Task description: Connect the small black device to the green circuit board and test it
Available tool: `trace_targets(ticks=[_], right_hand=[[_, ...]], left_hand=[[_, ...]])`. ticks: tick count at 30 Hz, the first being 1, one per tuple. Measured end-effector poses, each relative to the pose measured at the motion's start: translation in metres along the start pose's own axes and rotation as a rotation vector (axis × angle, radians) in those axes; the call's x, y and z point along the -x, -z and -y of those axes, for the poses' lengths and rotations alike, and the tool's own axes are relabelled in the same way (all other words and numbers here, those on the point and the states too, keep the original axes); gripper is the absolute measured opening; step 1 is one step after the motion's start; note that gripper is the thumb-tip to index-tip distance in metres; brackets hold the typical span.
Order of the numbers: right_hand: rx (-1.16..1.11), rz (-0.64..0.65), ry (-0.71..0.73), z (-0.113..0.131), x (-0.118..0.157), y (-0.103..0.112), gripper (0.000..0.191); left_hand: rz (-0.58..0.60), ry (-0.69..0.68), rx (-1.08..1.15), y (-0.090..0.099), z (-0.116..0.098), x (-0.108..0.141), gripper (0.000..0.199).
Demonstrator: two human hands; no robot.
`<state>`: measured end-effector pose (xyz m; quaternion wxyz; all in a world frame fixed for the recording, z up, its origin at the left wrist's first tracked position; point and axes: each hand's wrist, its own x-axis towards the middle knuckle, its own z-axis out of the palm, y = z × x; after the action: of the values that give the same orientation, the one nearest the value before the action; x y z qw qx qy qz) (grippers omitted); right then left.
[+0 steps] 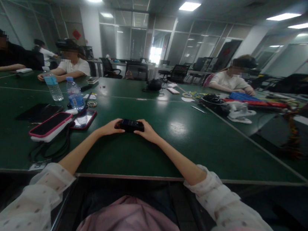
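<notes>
A wide green surface (196,139) fills the middle of the view, and near its front edge, between the left hand (111,127) and the right hand (148,131), lies a small black phone (130,125), wider than deep, dark and glossy, with faint pale marks on its upper face. The fingers of both hands are closed around its two ends, thumbs along the near side and the others at the far side. Those fingers cover the ends, the marks are too small to read, and the underside is hidden.
</notes>
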<state>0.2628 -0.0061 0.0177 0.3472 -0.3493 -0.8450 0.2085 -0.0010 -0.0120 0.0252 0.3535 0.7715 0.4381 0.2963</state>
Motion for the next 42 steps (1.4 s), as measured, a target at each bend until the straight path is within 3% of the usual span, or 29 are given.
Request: trace_targets(ticks=[11, 15, 20, 28, 42], right_hand=[[-0.162, -0.132, 0.005, -0.001, -0.008, 0.009, 0.051], [-0.198, -0.309, -0.039, -0.011, -0.013, 0.014, 0.053], [0.019, -0.485, -0.180, -0.033, -0.013, 0.017, 0.051], [0.186, -0.418, -0.275, -0.048, -0.011, 0.012, 0.050], [0.296, -0.316, -0.388, -0.045, -0.011, 0.009, 0.049]], left_hand=[[-0.001, -0.021, 0.055, -0.001, 0.007, -0.003, 0.068], [0.018, -0.059, 0.035, -0.001, 0.002, -0.001, 0.067], [0.025, -0.057, 0.029, 0.000, 0.001, 0.000, 0.066], [0.025, -0.038, 0.041, 0.000, 0.005, -0.001, 0.069], [0.034, -0.045, 0.050, 0.000, 0.005, -0.001, 0.069]])
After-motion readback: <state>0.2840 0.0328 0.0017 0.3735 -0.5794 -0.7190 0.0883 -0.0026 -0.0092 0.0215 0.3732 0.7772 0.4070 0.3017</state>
